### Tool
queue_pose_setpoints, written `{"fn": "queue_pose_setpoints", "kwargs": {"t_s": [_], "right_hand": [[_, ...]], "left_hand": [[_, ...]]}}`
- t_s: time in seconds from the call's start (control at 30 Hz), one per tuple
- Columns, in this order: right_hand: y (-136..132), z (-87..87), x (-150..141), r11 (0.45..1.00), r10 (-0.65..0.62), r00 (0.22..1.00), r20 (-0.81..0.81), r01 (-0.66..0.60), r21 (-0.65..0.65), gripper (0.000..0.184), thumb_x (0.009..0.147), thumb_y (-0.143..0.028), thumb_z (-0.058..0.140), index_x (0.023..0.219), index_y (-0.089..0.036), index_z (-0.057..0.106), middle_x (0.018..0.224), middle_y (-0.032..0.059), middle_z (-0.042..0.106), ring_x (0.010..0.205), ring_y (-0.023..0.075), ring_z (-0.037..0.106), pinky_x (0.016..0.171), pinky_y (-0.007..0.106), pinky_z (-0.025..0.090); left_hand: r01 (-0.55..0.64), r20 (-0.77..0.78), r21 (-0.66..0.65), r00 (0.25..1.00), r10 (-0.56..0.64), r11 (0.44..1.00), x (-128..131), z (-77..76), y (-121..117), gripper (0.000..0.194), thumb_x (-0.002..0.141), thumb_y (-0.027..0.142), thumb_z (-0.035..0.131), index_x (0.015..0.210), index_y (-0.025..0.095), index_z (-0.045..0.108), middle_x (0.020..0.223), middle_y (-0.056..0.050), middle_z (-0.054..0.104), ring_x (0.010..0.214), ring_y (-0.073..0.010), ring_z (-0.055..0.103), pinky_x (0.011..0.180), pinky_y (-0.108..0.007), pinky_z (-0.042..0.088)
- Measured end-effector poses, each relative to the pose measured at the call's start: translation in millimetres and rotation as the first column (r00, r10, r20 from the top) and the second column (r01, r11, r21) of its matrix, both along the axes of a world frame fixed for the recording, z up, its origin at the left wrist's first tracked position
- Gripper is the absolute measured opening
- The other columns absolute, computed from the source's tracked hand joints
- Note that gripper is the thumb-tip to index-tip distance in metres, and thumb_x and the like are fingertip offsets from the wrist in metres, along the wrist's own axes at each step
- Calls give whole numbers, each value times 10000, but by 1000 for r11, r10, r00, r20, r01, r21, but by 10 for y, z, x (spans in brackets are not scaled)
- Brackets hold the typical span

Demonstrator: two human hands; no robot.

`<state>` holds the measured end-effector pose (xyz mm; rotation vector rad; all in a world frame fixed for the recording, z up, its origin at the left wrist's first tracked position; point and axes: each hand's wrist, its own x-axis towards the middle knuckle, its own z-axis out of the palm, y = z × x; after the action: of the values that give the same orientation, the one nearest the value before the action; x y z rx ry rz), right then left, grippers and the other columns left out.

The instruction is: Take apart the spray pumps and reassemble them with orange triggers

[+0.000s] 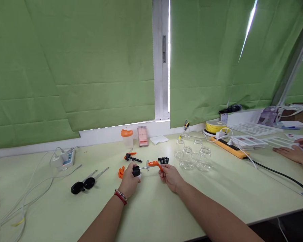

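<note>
My left hand (128, 181) is closed around a black round lid with a metal rod (144, 167), and the rod points right. My right hand (171, 177) pinches an orange plastic lever-like piece (153, 163). The rod's tip meets the orange piece; whether it goes inside I cannot tell. Beside my left hand lie more orange pieces (121, 172). A black part with an orange lever (132, 157) rests behind it. Several short black pieces (163, 160) lie beyond my right hand, near thin metal pins (147, 164). To the left are two black lids with rods (89, 183).
Several clear glass jars (187, 158) stand right of my hands. An orange-lidded cup (127, 137) is at the back. White cables and a power strip (68, 159) lie left; an orange power strip (229, 148) lies right. Another person's hands (289, 153) rest on papers at far right.
</note>
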<state>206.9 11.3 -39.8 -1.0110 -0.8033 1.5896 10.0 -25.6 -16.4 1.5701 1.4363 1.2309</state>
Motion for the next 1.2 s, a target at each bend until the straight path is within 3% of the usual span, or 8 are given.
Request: {"fn": "queue_pose_setpoints", "kwargs": {"t_s": [0.33,0.5,0.67,0.93,1.2], "right_hand": [[-25,21,-5,1000,-12,997,78,12,-6,105,795,-94,458,846,-140,537,517,-8,550,397,66,458,384,169,321],[-71,39,-52,999,37,995,95,-37,-4,65,798,-123,476,808,-134,540,503,-6,549,380,69,462,371,171,312],[-107,72,-76,998,66,992,110,-66,-3,43,797,-142,485,787,-142,527,501,-8,554,373,72,470,366,173,317],[-126,45,-107,997,46,980,194,-55,45,65,788,-159,466,821,-148,521,521,-17,565,372,79,486,346,175,323],[-144,10,-150,996,9,971,237,-29,81,105,774,-185,464,853,-147,522,502,-28,551,367,92,486,340,190,336]], "left_hand": [[28,54,10,998,-29,1000,61,-3,-18,299,652,171,554,919,227,430,797,25,495,644,-110,510,583,-237,440],[114,23,49,993,-115,992,119,-46,-40,306,678,227,576,942,227,422,780,31,469,650,-110,464,594,-223,401],[156,-29,48,987,-155,987,156,25,-104,406,681,269,620,1033,220,424,849,8,482,732,-133,469,668,-242,407],[182,-128,112,977,-168,977,155,77,-130,316,786,332,515,1070,200,472,892,-28,535,793,-169,488,715,-276,409],[208,-109,136,975,-194,969,224,70,-168,276,794,324,530,1037,201,482,934,-43,555,823,-172,511,735,-285,426]]}}
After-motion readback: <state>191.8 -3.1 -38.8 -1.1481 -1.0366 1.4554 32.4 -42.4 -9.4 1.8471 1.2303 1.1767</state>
